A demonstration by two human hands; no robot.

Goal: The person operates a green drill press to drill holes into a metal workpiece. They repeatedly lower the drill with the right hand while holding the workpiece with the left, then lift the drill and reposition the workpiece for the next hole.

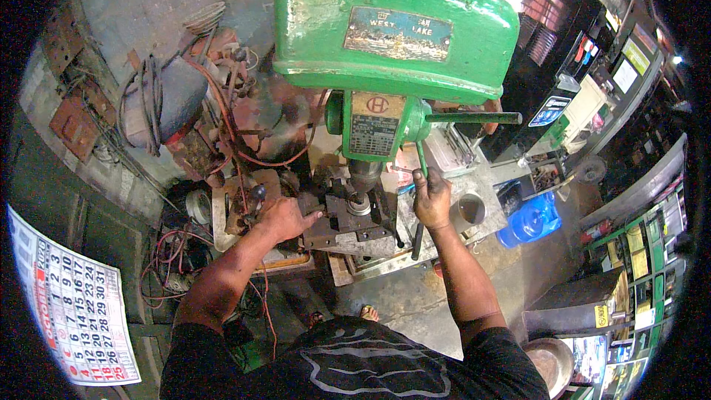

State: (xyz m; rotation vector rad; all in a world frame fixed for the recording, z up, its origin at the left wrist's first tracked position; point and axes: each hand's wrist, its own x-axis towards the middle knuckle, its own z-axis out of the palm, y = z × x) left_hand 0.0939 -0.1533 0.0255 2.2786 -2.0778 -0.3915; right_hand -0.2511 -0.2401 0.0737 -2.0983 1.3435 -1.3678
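Black shirt (348,367) nearest, both forearms reaching far to green drill press (396,26). Dark metal workpiece (348,226) sits on press table under the chuck (361,178), between the hands. Left hand (285,216) rests flat at workpiece's left edge, fingers loosely open, touching it. Right hand (432,198) just right of it, fist closed around feed lever (419,167). Blue jug (529,221) further right, wall calendar (74,307) near left.
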